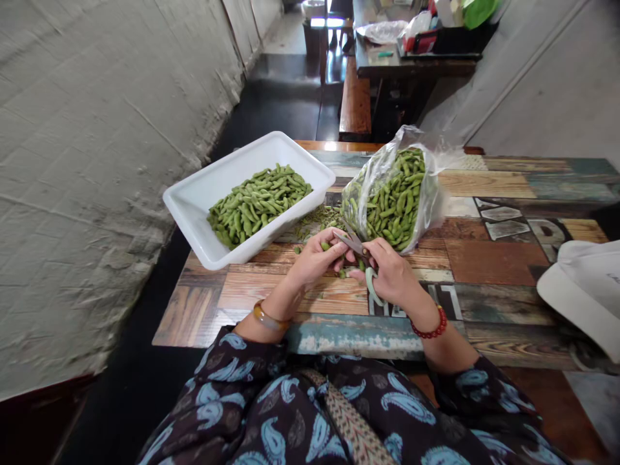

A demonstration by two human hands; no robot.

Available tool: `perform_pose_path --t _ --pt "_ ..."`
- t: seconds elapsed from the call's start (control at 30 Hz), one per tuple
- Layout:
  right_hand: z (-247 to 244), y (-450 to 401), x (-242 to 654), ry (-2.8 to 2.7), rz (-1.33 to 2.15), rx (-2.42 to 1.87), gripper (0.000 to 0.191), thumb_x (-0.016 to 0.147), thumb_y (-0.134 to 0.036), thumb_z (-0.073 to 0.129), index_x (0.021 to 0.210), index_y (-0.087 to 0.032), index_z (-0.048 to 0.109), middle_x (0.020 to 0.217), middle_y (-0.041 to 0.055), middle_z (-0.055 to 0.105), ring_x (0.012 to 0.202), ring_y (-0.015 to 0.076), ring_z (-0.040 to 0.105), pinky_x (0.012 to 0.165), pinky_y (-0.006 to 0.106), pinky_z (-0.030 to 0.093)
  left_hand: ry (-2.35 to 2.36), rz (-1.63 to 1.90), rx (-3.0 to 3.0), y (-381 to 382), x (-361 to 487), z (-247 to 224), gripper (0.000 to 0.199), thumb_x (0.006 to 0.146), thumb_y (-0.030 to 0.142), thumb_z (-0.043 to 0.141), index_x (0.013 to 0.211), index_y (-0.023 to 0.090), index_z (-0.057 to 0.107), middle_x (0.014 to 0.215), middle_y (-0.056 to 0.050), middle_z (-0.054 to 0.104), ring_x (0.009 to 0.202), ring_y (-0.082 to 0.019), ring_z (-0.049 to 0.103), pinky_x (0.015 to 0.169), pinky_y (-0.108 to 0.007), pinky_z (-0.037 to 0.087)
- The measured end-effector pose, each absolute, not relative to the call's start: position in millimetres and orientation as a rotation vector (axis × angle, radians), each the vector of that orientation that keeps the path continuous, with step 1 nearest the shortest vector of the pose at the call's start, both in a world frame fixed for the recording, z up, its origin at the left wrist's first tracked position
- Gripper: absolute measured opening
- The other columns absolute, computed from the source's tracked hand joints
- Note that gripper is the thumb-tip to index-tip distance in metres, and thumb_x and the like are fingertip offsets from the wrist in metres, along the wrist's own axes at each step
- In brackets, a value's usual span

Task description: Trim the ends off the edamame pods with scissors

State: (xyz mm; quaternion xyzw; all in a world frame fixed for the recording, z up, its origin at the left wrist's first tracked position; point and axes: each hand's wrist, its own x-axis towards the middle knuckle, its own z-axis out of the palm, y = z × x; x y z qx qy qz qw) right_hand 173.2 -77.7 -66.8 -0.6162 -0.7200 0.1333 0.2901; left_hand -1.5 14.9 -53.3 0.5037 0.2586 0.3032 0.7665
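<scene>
Green bean pods (pixel 325 246) are pinched in my left hand (pixel 317 258), with one pod end showing between thumb and fingers. My right hand (pixel 393 274) is closed round scissors (pixel 372 284) with pale green handles, and their blades reach over to the fingertips of my left hand. Behind my right hand stands a clear plastic bag (pixel 376 173) full of pods. A white tub (pixel 194 223) at the left holds a heap of pods (pixel 259 205). Small trimmings (pixel 322 221) lie on the table between tub and bag.
The patchwork wood table (pixel 489 258) runs to the right, where a white cap (pixel 584 290) lies. A rough wall (pixel 97 161) rises at the left. Farther back are a wooden bench (pixel 355 100) and another table (pixel 371 61) with boxes and bags.
</scene>
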Motion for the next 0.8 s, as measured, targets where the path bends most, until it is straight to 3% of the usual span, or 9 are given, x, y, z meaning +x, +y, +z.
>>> perform_pose_path --t 0.27,0.67,0.8 --pt "-71 -77 174 -1.945 0.336 -1.602 0.034 0.092 -0.039 0.065 0.117 -0.02 0.053 0.104 0.0095 0.058 0.084 0.0246 0.06 0.071 0.038 0.051 0.596 0.676 1.236 12 1 -56 0.039 0.081 0.049 0.075 0.093 0.014 0.063 0.069 0.0 0.067 0.045 -0.005 0.051 0.044 -0.018 0.04" --pt "-74 -76 175 -1.931 0.359 -1.511 0.02 0.094 -0.038 0.062 0.102 -0.022 0.054 0.091 0.0068 0.058 0.082 0.0247 0.059 0.074 0.038 0.05 0.559 0.618 1.288 13 -1 -49 0.032 0.085 0.044 0.07 0.087 0.014 0.06 0.07 -0.001 0.066 0.046 -0.005 0.052 0.045 -0.018 0.037" --pt "-73 -75 177 -1.854 0.387 -1.496 0.021 0.094 -0.041 0.063 0.1 -0.022 0.057 0.088 0.0059 0.061 0.081 0.0238 0.06 0.075 0.037 0.051 0.58 0.672 1.111 23 -9 -44 0.024 0.086 0.037 0.062 0.098 0.018 0.054 0.068 0.001 0.066 0.044 -0.008 0.052 0.041 -0.017 0.031"
